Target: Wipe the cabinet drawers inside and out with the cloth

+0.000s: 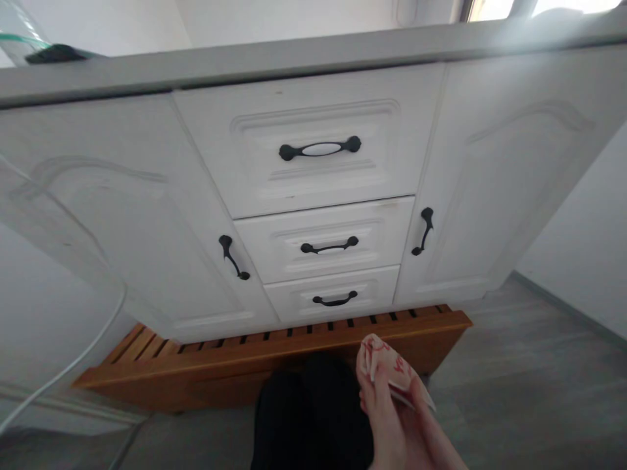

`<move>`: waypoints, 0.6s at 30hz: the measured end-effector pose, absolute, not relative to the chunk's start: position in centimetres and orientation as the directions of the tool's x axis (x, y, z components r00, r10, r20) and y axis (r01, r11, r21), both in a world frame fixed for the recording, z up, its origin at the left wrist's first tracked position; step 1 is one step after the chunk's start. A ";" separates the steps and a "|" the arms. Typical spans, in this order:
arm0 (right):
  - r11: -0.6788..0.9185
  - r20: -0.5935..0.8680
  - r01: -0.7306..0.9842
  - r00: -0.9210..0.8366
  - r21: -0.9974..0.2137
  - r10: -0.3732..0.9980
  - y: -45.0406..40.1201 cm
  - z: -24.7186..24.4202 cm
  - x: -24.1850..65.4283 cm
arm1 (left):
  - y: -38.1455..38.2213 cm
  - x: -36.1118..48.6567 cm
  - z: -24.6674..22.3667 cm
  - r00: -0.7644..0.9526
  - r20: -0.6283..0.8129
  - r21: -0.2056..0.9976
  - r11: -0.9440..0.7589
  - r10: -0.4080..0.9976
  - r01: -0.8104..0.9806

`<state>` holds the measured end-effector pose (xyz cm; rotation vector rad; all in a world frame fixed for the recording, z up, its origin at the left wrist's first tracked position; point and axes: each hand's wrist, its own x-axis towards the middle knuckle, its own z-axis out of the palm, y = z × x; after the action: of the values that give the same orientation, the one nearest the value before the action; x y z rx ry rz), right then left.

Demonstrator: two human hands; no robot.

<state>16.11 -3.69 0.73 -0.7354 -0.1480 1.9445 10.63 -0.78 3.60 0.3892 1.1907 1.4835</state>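
Observation:
At the lower right, beside the dark-clothed knees, my left hand [385, 418] and my right hand [428, 414] are close together. Between them is a folded, pale pinkish piece [394, 367] with red markings, perhaps paper or thin cloth. My left hand's fingers close round its left side, and those of my right hand press on its right side. A whitish edge of it sticks out near my right hand. Some fingertips are hidden behind it.
A white cabinet with three drawers [321, 179] and two side doors [519, 176] stands ahead. A slatted wooden bench [294, 362] runs along its base. A white cable [105, 326] hangs at left. A dark object [59, 53] lies on the grey countertop [274, 57].

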 end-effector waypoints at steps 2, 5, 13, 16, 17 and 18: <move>-0.364 -0.369 -0.857 -0.225 -0.365 0.902 -2.5 2.6 16.7 | -0.6 10.4 3.5 -0.259 -0.314 0.834 0.135 0.914 -0.534; -0.272 -0.425 -0.900 -0.111 -0.340 0.898 -0.7 3.6 17.9 | -0.4 10.6 2.0 -0.272 -0.257 0.875 0.104 0.927 -0.473; -0.143 -0.577 -0.854 0.205 -0.500 0.790 1.4 0.9 22.5 | 1.3 7.4 2.4 -0.358 0.061 0.994 -0.024 0.932 0.106; -0.218 -0.632 -0.783 0.267 -0.582 0.728 0.1 -0.3 24.3 | 5.7 3.2 9.3 -0.295 0.504 0.807 -0.320 0.812 0.496; -0.253 -0.643 -0.757 0.273 -0.603 0.715 -0.5 -0.7 24.7 | 7.4 2.1 11.8 -0.206 0.632 0.676 -0.400 0.747 0.619; -0.286 -0.645 -0.725 0.275 -0.626 0.714 -1.1 -1.1 25.0 | 9.0 1.2 14.2 -0.092 0.720 0.532 -0.462 0.688 0.709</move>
<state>24.96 -1.05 -1.08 -1.2292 0.0129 1.3976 1.17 9.04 14.22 2.1304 1.6389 1.6638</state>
